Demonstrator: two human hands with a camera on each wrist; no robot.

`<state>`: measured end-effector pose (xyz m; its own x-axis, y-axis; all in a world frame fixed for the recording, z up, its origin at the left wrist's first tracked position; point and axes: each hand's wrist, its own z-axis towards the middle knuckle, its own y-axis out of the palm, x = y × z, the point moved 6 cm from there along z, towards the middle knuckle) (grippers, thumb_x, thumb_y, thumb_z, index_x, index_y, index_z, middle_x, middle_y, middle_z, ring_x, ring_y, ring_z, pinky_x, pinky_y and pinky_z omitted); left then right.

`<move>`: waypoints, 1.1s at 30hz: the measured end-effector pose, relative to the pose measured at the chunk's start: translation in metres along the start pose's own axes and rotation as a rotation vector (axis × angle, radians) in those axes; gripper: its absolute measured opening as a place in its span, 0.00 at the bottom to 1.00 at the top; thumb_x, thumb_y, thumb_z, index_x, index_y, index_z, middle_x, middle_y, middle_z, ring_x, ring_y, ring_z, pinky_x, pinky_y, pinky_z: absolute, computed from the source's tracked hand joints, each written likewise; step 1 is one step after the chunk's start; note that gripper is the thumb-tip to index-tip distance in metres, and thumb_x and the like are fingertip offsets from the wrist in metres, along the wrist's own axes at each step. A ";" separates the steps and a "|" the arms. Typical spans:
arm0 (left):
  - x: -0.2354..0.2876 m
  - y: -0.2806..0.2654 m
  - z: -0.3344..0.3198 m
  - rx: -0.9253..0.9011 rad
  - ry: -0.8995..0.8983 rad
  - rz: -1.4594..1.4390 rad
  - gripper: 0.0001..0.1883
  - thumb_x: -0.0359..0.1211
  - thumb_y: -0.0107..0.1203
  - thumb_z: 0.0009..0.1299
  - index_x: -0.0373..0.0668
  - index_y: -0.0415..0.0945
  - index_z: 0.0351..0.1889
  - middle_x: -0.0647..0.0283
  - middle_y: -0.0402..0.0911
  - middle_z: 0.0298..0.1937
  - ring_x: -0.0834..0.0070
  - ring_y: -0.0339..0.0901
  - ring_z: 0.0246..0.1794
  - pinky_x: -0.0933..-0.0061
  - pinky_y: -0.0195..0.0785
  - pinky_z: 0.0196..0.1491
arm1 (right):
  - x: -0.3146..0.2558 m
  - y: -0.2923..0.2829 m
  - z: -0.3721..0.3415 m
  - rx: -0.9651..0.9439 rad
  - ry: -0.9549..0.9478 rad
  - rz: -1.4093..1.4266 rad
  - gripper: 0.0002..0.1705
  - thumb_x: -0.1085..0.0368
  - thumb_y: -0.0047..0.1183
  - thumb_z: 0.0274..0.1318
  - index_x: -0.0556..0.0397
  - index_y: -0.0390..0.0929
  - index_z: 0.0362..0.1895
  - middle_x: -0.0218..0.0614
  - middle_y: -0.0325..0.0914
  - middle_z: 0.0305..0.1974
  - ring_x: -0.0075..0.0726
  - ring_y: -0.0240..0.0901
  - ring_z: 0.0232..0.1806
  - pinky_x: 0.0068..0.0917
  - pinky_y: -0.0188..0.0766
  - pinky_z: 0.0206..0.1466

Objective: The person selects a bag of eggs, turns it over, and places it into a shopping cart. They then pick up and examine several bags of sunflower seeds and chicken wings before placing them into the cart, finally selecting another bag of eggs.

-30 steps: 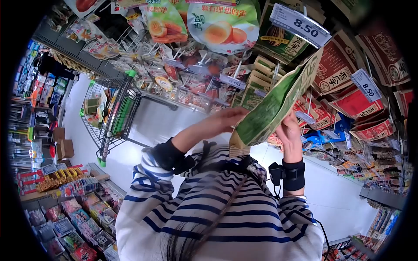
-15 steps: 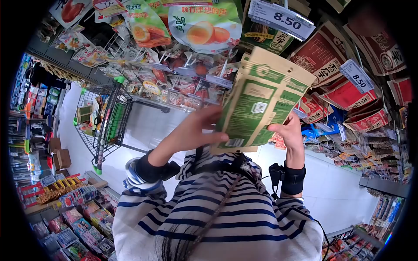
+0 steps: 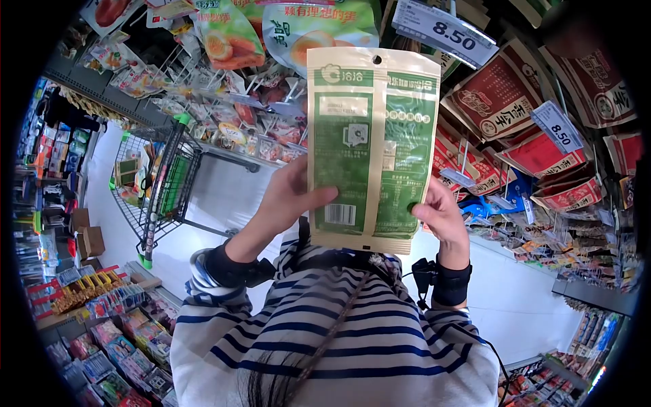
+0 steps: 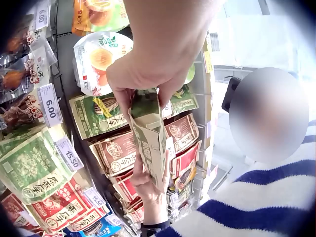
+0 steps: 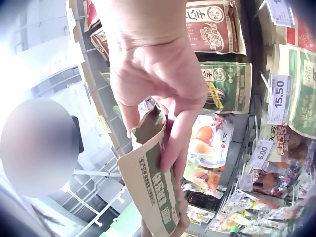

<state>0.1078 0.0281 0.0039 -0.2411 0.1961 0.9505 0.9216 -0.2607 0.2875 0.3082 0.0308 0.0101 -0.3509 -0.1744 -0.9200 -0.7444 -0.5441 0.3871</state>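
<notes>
A green and tan paper packet [image 3: 369, 156] is held upright in front of the body, its printed back with a barcode facing the head camera. The left hand [image 3: 293, 197] grips its left edge, thumb across the front and fingers behind. On the opposite edge, the right hand [image 3: 442, 214] pinches the lower corner with the thumb in front. In the left wrist view the packet [image 4: 150, 140] appears edge-on under the left hand [image 4: 148, 74]. The right wrist view has the right hand [image 5: 160, 84] curled round the packet's side [image 5: 158, 182].
Hanging packets fill the racks ahead, including red and brown ones [image 3: 498, 88] beneath price tags [image 3: 444, 34]. A shopping cart [image 3: 159, 183] with goods inside stands at the left. Cardboard boxes [image 3: 88, 241] and a low display of snacks [image 3: 112, 332] lie at the far left.
The packet has turned from a slanted, edge-on pose to face the head camera squarely and upright. Both hands still hold it, the left one having moved left and its thumb now lying on the back panel.
</notes>
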 end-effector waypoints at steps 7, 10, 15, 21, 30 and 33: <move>-0.006 -0.003 0.006 -0.014 -0.041 -0.057 0.23 0.25 0.55 0.55 0.31 0.63 0.49 0.62 0.74 0.41 0.80 0.71 0.40 0.80 0.64 0.44 | -0.005 0.007 0.000 0.080 0.069 0.034 0.32 0.73 0.53 0.43 0.63 0.56 0.54 0.36 0.69 0.45 0.23 0.66 0.45 0.19 0.63 0.47; -0.006 -0.001 0.005 -0.013 -0.044 -0.085 0.23 0.25 0.55 0.55 0.31 0.62 0.50 0.63 0.74 0.41 0.80 0.71 0.39 0.80 0.64 0.44 | 0.004 -0.001 -0.004 0.106 0.123 0.051 0.30 0.72 0.53 0.43 0.63 0.58 0.53 0.35 0.72 0.41 0.23 0.69 0.41 0.18 0.65 0.44; 0.000 0.004 0.006 -0.030 -0.041 -0.066 0.25 0.26 0.56 0.55 0.32 0.61 0.51 0.62 0.73 0.42 0.80 0.70 0.41 0.80 0.63 0.45 | 0.007 -0.004 -0.004 0.152 0.090 0.120 0.30 0.73 0.53 0.43 0.64 0.59 0.52 0.37 0.73 0.40 0.24 0.71 0.39 0.18 0.66 0.42; 0.002 0.010 0.005 -0.128 -0.061 0.080 0.31 0.30 0.59 0.54 0.32 0.57 0.53 0.60 0.70 0.46 0.77 0.66 0.46 0.76 0.59 0.50 | 0.009 -0.011 -0.002 0.154 0.082 0.191 0.29 0.73 0.52 0.42 0.64 0.58 0.53 0.40 0.71 0.44 0.27 0.69 0.43 0.20 0.63 0.46; -0.001 0.016 0.006 -0.156 -0.056 0.119 0.31 0.30 0.59 0.52 0.32 0.58 0.52 0.59 0.71 0.45 0.77 0.66 0.46 0.76 0.57 0.51 | 0.015 -0.019 -0.001 0.133 0.075 0.214 0.29 0.73 0.51 0.43 0.64 0.58 0.53 0.40 0.71 0.44 0.28 0.68 0.45 0.22 0.62 0.48; -0.001 0.017 0.007 -0.149 -0.029 0.097 0.30 0.29 0.59 0.52 0.31 0.59 0.51 0.59 0.71 0.44 0.77 0.66 0.45 0.76 0.58 0.49 | 0.016 -0.022 -0.002 0.129 0.071 0.214 0.29 0.73 0.52 0.43 0.64 0.58 0.52 0.40 0.71 0.44 0.29 0.68 0.45 0.23 0.62 0.49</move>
<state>0.1257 0.0298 0.0075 -0.1427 0.1899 0.9714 0.8843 -0.4164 0.2113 0.3199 0.0382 -0.0132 -0.4713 -0.3337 -0.8164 -0.7252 -0.3802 0.5740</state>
